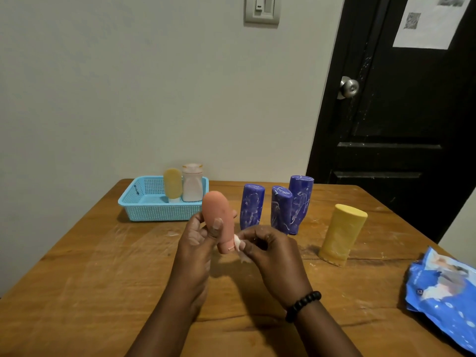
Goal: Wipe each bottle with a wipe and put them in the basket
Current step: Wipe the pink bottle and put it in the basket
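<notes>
My left hand [198, 238] grips a pink bottle [219, 217], held upright above the table. My right hand [268, 247] pinches a small white wipe [238, 244] against the bottle's lower end. The light blue basket [154, 210] stands at the back left and holds a yellow bottle [172, 185] and a white bottle [192, 182]. Three purple bottles stand on the table behind my hands: one [252, 206], a second [281, 208] and a taller third [301, 199]. A larger yellow bottle [341, 234] stands to the right.
A blue wipes pack [445, 297] lies at the table's right edge. The wooden table [103, 279] shows white smears. A black door [401, 112] stands behind the table's right corner, a grey wall behind the rest.
</notes>
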A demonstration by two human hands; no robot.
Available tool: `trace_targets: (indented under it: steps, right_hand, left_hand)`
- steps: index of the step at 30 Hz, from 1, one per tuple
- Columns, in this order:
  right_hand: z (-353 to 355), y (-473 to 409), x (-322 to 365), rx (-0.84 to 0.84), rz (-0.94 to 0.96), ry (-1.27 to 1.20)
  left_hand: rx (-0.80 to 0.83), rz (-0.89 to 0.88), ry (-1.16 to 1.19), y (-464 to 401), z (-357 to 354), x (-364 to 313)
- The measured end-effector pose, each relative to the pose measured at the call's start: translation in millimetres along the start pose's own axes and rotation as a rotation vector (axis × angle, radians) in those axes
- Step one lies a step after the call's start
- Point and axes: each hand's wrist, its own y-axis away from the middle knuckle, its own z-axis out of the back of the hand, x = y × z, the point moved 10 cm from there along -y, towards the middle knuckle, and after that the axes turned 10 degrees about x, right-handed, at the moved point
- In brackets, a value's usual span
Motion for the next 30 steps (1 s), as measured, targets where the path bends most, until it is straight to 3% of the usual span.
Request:
trace_targets:
  steps: [5,13,18,25,30]
  right_hand:
    - [-12,4,-12,0.069,-0.019,-0.019]
    - [-7,15,-10,-0.123,0.038,-0.096]
    - [4,19,4,-0.265,0.084,-0.16]
    - [1,4,18,-0.2,0.071,-0.126]
    - [11,-15,30,-0.231,0.091,-0.039]
  left_hand:
    - [-0.054,0.052,0.315,0,7,8]
    - [-0.162,0.134,0.617,3,14,22]
    - [-0.166,0.164,0.634,3,12,24]
    - [-0.137,0.18,0.59,4,5,25]
    - [-0.051,0.163,0.416,2,-3,21]
